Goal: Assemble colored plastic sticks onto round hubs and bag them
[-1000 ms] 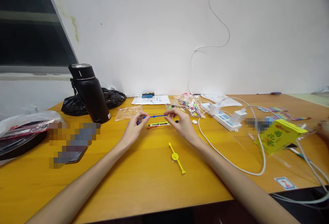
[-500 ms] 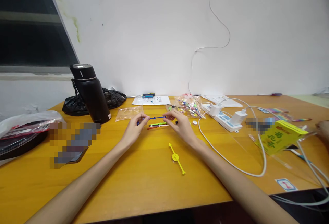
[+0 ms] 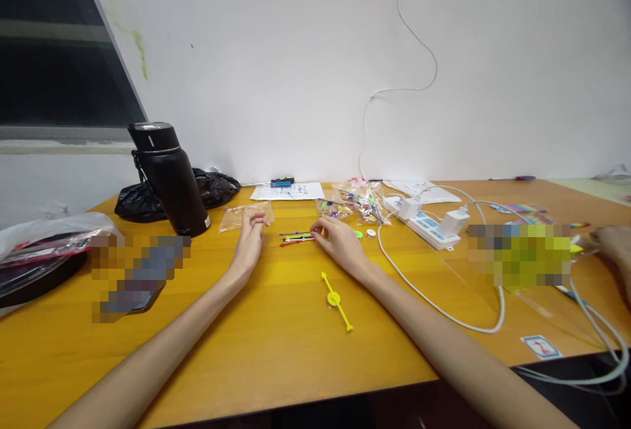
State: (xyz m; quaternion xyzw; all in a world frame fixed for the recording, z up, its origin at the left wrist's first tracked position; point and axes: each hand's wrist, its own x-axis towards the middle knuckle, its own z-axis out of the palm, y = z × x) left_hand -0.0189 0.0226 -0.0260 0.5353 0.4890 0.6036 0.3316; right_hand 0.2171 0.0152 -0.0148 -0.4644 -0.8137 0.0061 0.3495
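Note:
Several slim plastic arrow spinners (image 3: 297, 239) in blue, green, white and red lie close together at the middle of the table. My right hand (image 3: 340, 244) is over their right end, thumb and fingertips pinched there on an arrow spinner; its fingers hide which colour they grip. My left hand (image 3: 250, 242) is raised to the left of the pieces, fingers loosely bent with nothing in them. Nearer to me lies a yellow arrow spinner (image 3: 334, 299) with a round hub, apart from both hands. A small white disc (image 3: 371, 234) sits right of my right hand.
Behind are clear bags of small coloured parts (image 3: 362, 202), a flat clear bag (image 3: 244, 215) and a screwdriver (image 3: 282, 182). A black bottle (image 3: 170, 182) stands left. At right are a power strip (image 3: 434, 230), looping white cables (image 3: 444, 324) and another person's hand (image 3: 614, 245).
The blue arrow spinner, held between both hands before, now lies beside the others. My left hand has let go and drawn back left. The view has shifted slightly.

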